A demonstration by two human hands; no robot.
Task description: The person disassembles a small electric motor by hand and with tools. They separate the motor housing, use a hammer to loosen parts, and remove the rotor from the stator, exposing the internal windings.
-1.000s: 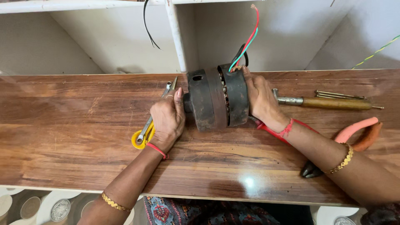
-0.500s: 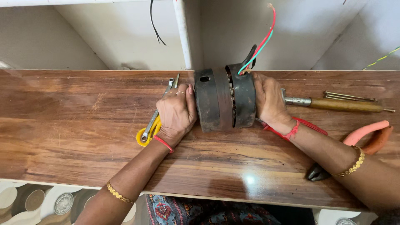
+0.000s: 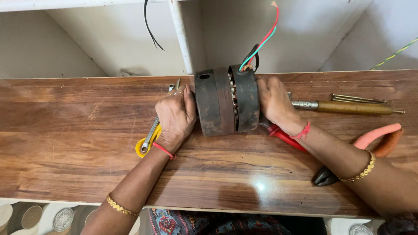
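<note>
Motor [image 3: 226, 101] (dark, round) gripped between left hand [image 3: 176, 116] and right hand [image 3: 274, 102].

A steel spanner [image 3: 151, 133] is laid slantwise left of the middle of the wooden worktop [image 3: 65, 143], its lower end resting on a yellow roll of tape [image 3: 143, 146]. A wooden-handled tool [image 3: 348, 107] is seen lying parallel to the far edge on the right side, with thin metal rods [image 3: 357, 99] just behind it. Pliers with salmon-pink handles [image 3: 374, 139] are placed near the right edge. Behind the far edge, a white post [image 3: 180, 37] is seen upright, and a black wire [image 3: 150, 30] is hung beside it.
</note>
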